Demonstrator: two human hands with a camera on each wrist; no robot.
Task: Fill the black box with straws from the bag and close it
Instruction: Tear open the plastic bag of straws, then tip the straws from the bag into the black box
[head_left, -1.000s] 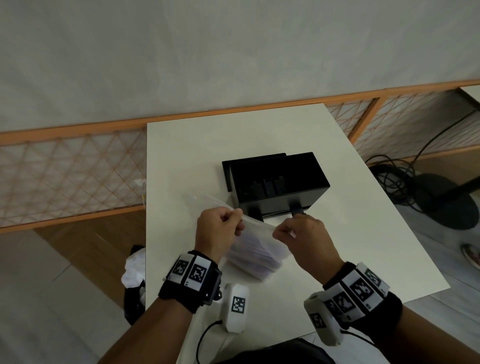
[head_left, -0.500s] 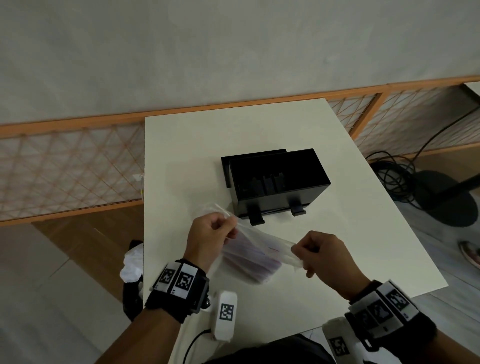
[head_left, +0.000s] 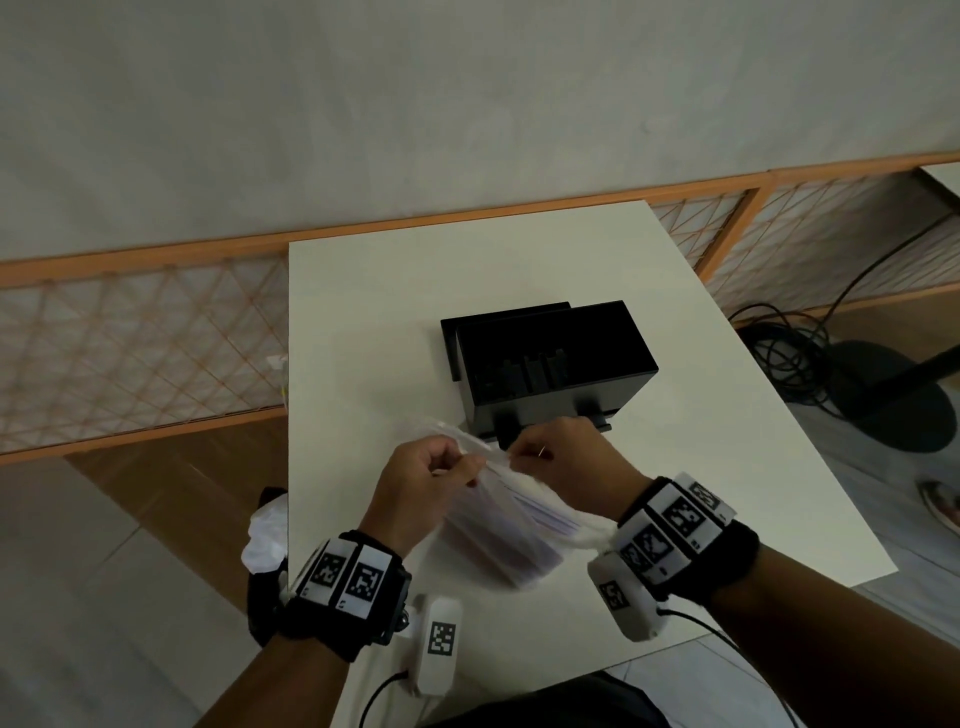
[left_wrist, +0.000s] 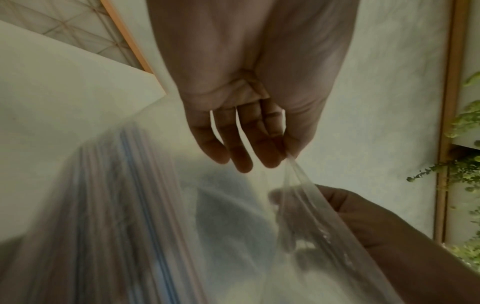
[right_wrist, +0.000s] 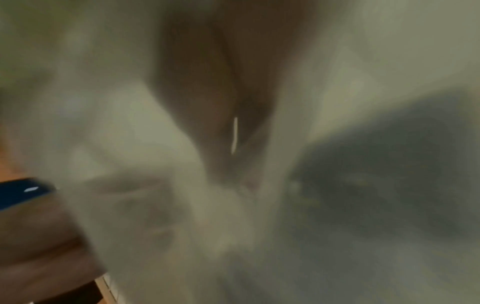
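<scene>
An open black box (head_left: 550, 364) stands mid-table with its lid upright behind it. Just in front of it, a clear plastic bag (head_left: 498, 525) full of pale straws (head_left: 535, 512) hangs between both hands above the table. My left hand (head_left: 431, 483) pinches the bag's top edge between thumb and fingers; in the left wrist view that pinch (left_wrist: 288, 156) shows clearly, with the striped straws (left_wrist: 135, 205) blurred below. My right hand (head_left: 561, 462) grips the bag's mouth close beside the left. The right wrist view is a blur of plastic.
The white table (head_left: 415, 291) has bare surface behind and to both sides of the box. An orange-framed lattice fence (head_left: 130, 338) runs behind it. Black cables and a round stand base (head_left: 883, 400) lie on the floor at right. Crumpled white plastic (head_left: 265, 535) sits below the table's left edge.
My right hand, drawn out to the right half a second ago stretching the bag, has come back in beside the left at the bag's mouth. The bag has lifted slightly.
</scene>
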